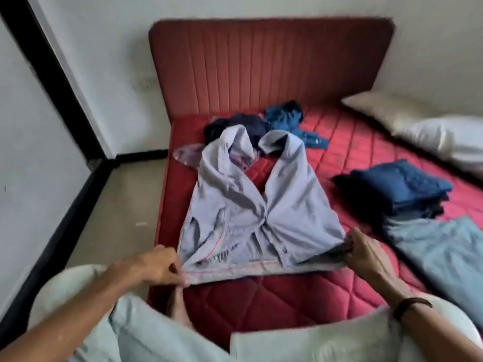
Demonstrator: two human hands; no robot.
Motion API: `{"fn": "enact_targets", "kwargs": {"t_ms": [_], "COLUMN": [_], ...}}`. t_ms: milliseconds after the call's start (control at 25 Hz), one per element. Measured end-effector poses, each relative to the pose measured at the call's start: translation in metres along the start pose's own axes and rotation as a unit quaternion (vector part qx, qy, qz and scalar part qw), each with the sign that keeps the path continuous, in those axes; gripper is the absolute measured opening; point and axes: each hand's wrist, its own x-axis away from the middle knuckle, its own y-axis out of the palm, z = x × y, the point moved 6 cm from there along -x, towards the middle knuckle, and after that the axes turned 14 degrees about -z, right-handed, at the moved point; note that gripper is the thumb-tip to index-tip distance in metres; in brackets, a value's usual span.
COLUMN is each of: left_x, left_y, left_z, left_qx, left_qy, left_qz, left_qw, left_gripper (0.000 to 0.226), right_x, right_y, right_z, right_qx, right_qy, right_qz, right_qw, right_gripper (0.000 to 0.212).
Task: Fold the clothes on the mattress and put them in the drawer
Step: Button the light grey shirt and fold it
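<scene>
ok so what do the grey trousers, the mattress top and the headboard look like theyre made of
Grey trousers: thin, matte woven cloth, probably cotton or a blend; it creases softly.
Mattress: red quilted fabric with a slight sheen, stitched in diamonds, likely polyester.
Headboard: dark red padded upholstery with vertical channels; fabric or faux leather, blur leaves it open.
</scene>
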Motion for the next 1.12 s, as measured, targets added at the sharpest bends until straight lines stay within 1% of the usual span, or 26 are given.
{"fn": "enact_targets", "kwargs": {"t_ms": [40,80,120,160,200,240,280,320,360,480,560,640,720,760,800,840,880,920,960,1040,1120], "left_x": [-0.004,-0.008,-0.015,-0.024,-0.034,-0.047,-0.061,-0.076,-0.088,-0.106,-0.108,-0.106,-0.1,-0.097,-0.097,-0.099,-0.102,-0.105,-0.108,-0.105,-0.099], "left_y": [0.007,0.006,0.001,-0.005,-0.011,-0.013,-0.015,-0.015,-0.015,-0.012,-0.011,-0.017,-0.026,-0.03,-0.031,-0.031,-0.03,-0.029,-0.029,-0.034,-0.034], "left_z": [0.009,0.013,0.012,0.011,0.014,0.021,0.028,0.035,0.04,0.034,0.03,0.033,0.042,0.05,0.054,0.054,0.053,0.051,0.051,0.053,0.067], "left_qx": [0.012,0.051,0.103,0.147,0.177,0.195,0.212,0.23,0.247,0.248,0.238,0.207,0.165,0.163,0.192,0.25,0.322,0.382,0.42,0.437,0.409], "left_qy": [0.017,0.016,-0.004,-0.033,-0.052,-0.059,-0.056,-0.055,-0.058,-0.072,-0.079,-0.094,-0.071,-0.04,-0.007,0.016,0.021,0.017,0.028,0.081,0.147], "left_qz": [-0.015,0.012,0.074,0.15,0.21,0.249,0.268,0.273,0.28,0.328,0.337,0.354,0.387,0.394,0.387,0.371,0.344,0.314,0.301,0.297,0.271], "left_qw": [1.0,0.998,0.992,0.977,0.96,0.947,0.938,0.933,0.926,0.909,0.907,0.907,0.904,0.904,0.902,0.894,0.882,0.869,0.856,0.845,0.859], "left_gripper": [0.07,0.073,0.067,0.057,0.05,0.05,0.054,0.058,0.058,0.037,0.031,0.025,0.023,0.024,0.024,0.023,0.02,0.018,0.017,0.02,0.019], "right_x": [0.003,0.003,0.005,0.006,0.007,0.006,0.006,0.007,0.009,0.003,-0.004,-0.007,-0.009,-0.009,-0.01,-0.011,-0.013,-0.016,-0.019,-0.02,-0.015], "right_y": [0.018,0.032,0.045,0.055,0.062,0.07,0.075,0.081,0.088,0.102,0.102,0.104,0.107,0.109,0.111,0.111,0.109,0.103,0.095,0.085,0.093], "right_z": [0.009,0.013,0.008,-0.003,-0.017,-0.027,-0.037,-0.044,-0.049,-0.05,-0.05,-0.055,-0.062,-0.065,-0.068,-0.073,-0.08,-0.087,-0.095,-0.114,-0.128], "right_qx": [0.079,0.158,0.209,0.229,0.238,0.231,0.218,0.204,0.194,0.159,0.116,0.11,0.116,0.118,0.118,0.115,0.105,0.086,0.06,0.028,0.049], "right_qy": [0.026,0.025,0.006,-0.028,-0.079,-0.137,-0.194,-0.227,-0.252,-0.271,-0.271,-0.286,-0.303,-0.308,-0.308,-0.309,-0.309,-0.309,-0.308,-0.323,-0.345], "right_qz": [-0.035,-0.04,-0.038,-0.03,-0.016,-0.01,-0.014,-0.032,-0.055,-0.085,-0.076,-0.072,-0.069,-0.064,-0.062,-0.057,-0.047,-0.027,-0.004,0.029,0.016], "right_qw": [0.996,0.986,0.977,0.973,0.968,0.963,0.956,0.952,0.947,0.945,0.953,0.949,0.943,0.942,0.942,0.942,0.944,0.947,0.949,0.946,0.937], "right_gripper": [0.034,0.047,0.058,0.065,0.068,0.068,0.065,0.059,0.052,0.043,0.04,0.036,0.035,0.032,0.029,0.028,0.029,0.029,0.027,0.024,0.022]}}
